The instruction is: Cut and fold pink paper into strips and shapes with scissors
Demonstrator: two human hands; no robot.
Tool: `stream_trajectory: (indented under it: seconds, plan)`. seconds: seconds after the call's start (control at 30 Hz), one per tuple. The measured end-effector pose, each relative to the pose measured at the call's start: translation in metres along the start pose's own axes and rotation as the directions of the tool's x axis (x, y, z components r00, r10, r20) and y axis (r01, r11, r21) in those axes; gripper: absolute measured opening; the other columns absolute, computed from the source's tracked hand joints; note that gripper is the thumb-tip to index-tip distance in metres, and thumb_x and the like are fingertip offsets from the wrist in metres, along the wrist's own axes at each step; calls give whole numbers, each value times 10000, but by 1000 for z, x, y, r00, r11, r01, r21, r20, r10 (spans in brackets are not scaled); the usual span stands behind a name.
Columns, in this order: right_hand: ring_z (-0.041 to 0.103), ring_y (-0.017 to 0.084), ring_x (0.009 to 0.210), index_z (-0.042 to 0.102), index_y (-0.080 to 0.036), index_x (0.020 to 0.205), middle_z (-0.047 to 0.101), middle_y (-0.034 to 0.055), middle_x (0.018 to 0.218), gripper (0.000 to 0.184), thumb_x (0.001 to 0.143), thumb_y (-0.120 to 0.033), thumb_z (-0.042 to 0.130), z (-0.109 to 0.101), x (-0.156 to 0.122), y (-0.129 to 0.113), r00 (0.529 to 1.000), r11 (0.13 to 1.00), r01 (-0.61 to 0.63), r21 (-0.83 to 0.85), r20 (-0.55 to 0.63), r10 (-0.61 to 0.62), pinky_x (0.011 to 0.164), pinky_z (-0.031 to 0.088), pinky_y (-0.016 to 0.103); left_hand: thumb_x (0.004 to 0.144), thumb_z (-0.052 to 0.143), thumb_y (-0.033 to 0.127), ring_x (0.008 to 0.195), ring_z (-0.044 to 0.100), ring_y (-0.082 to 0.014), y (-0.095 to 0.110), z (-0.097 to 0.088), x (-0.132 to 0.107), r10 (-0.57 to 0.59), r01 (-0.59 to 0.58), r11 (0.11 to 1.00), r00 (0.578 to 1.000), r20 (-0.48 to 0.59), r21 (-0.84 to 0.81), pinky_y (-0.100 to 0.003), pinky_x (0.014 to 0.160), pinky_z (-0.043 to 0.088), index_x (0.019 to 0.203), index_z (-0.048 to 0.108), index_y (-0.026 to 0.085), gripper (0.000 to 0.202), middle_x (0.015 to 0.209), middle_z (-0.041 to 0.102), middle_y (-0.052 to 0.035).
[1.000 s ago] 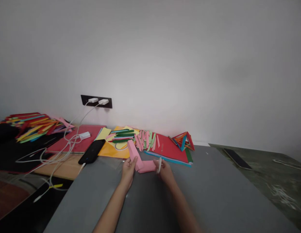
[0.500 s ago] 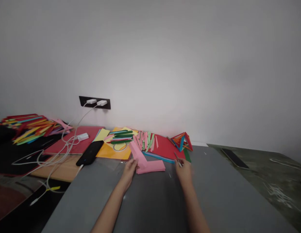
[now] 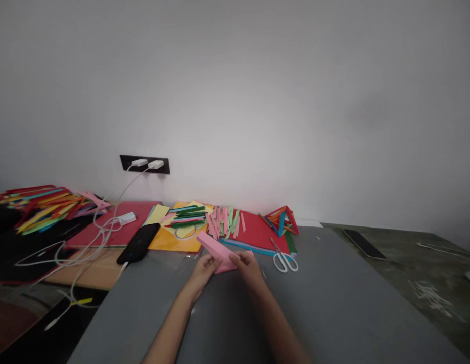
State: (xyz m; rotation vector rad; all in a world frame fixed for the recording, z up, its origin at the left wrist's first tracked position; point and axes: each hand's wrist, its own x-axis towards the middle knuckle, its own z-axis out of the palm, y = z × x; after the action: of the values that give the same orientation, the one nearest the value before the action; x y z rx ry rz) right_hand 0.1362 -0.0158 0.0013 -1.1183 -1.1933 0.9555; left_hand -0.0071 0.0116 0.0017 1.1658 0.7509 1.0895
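Observation:
A folded piece of pink paper (image 3: 211, 246) is held between both hands, low over the grey tabletop (image 3: 326, 303). My left hand (image 3: 204, 270) pinches its left side, fingers closed on it. My right hand (image 3: 247, 265) grips it from the right, thumb on top, hiding part of the folded section. To the right of that hand lie white-handled scissors (image 3: 284, 262), with their blades on the edge of a stack of red paper (image 3: 257, 230). Small pink and green paper strips (image 3: 223, 220) are spread just beyond the pink paper.
Green and blue strips (image 3: 189, 215) lie on yellow paper (image 3: 174, 243). A frame of coloured strips (image 3: 283, 221) stands by the wall. At left are a black phone (image 3: 138, 243), tangled white cables (image 3: 102, 232) and a heap of coloured strips (image 3: 49, 205). A wall socket (image 3: 144, 164) holds two chargers.
My right hand has put the scissors down on the right and moved left onto the pink paper. My left hand has kept hold of the paper, which is now turned slightly.

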Motion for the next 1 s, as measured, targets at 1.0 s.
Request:
stream_trajectory:
  seconds: [1.0]
  plan:
    - [548, 153, 441, 367, -142, 1068, 538, -38, 479, 599, 588, -395, 620, -12, 3, 12, 966, 985, -80, 151, -231, 114, 454, 428, 258, 647, 603, 361, 719, 637, -224, -7, -4, 4, -98, 77, 982, 987, -124, -170, -300, 596, 502, 909, 579, 137, 346, 812, 666, -98]
